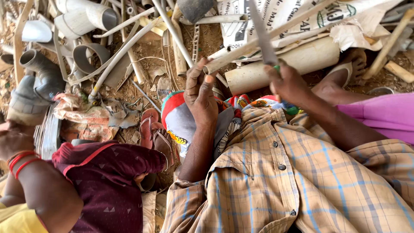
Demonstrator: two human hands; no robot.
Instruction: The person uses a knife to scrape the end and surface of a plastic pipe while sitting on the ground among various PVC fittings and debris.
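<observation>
left hand (199, 92) gripping thin white pipe (258, 41), right hand (290, 83) clutching blade (262, 32)

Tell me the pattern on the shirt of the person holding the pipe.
The shirt is tan with a blue and white check, seen clearly in the head view.

Bright soft daylight, faint shadows, sharp focus

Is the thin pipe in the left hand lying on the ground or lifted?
Lifted: the left hand grips the thin pipe by its end, slanting above the ground.
</observation>
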